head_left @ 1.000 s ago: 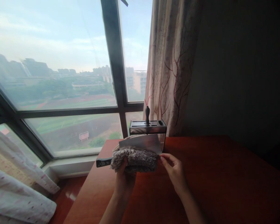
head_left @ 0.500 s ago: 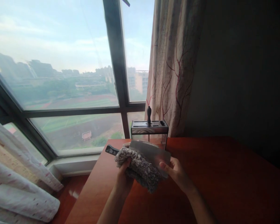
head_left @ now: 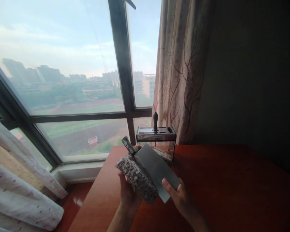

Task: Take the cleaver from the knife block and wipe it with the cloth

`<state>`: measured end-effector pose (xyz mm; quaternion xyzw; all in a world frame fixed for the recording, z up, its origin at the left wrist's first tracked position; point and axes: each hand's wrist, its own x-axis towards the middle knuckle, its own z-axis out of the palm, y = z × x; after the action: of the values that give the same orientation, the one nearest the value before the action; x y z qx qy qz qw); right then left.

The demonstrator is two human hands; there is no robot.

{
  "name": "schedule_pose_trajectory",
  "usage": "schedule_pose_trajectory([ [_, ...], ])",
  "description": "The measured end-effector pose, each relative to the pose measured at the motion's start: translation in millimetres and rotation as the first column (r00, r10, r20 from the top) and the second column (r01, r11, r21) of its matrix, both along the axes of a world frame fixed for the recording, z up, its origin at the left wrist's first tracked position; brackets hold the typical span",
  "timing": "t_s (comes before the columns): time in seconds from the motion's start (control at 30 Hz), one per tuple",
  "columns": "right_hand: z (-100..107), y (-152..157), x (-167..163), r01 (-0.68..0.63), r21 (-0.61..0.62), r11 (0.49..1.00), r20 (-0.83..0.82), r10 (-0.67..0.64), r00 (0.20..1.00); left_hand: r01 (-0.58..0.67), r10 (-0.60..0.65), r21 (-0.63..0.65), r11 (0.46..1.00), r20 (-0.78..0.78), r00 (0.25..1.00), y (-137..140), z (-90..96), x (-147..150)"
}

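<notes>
A kitchen cleaver (head_left: 154, 167) with a broad grey blade is held over the table, its black handle pointing up and to the left. My right hand (head_left: 177, 193) pinches the blade near its far end, thumb on the flat face. My left hand (head_left: 129, 193) grips a fuzzy grey cloth (head_left: 135, 175) from below, thumb at its left side. The cloth lies along the blade's lower-left edge and covers part of it. Whether the cloth wraps behind the blade is hidden.
A knife block (head_left: 156, 133) with clear sides stands at the table's back edge, one black handle (head_left: 155, 120) rising from it. A light folded cloth (head_left: 165, 154) lies before it. Red-brown table (head_left: 222, 180), window (head_left: 74, 64) and curtains (head_left: 181, 64) surround this.
The cleaver has turned so its handle points more upward and more of its blade shows. The cloth has slid toward the blade's lower-left edge, and my right hand has moved down.
</notes>
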<state>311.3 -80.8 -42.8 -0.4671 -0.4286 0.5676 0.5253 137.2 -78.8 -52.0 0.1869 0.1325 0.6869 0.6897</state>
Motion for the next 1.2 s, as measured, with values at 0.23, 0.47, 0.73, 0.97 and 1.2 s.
schedule_pose_trajectory([
  [0.23,-6.2,5.1,8.3,-0.215,0.457,0.863,0.401,0.016,0.916,0.06,-0.062,-0.152,0.987,-0.01,0.998,-8.0,0.8,-6.7],
  [0.47,-12.4,5.2,8.8,-0.332,0.701,0.631,0.498,-0.1,0.861,-0.032,0.011,-0.337,0.941,-0.065,0.998,-3.0,17.3,-13.5],
  [0.73,-6.6,10.0,13.4,-0.221,0.596,0.772,0.365,-0.015,0.931,0.058,-0.129,-0.396,0.916,-0.155,0.98,-5.2,11.0,-8.7],
  [0.97,3.5,16.1,17.9,-0.174,0.533,0.828,0.231,0.056,0.971,0.288,-0.42,-0.509,0.811,-0.164,0.893,-14.2,6.6,-3.5],
  [1.2,-3.2,21.4,17.9,-0.27,0.318,0.909,0.055,0.266,0.962,0.29,-0.489,-0.569,0.77,-0.234,0.84,-13.8,6.7,-5.7],
])
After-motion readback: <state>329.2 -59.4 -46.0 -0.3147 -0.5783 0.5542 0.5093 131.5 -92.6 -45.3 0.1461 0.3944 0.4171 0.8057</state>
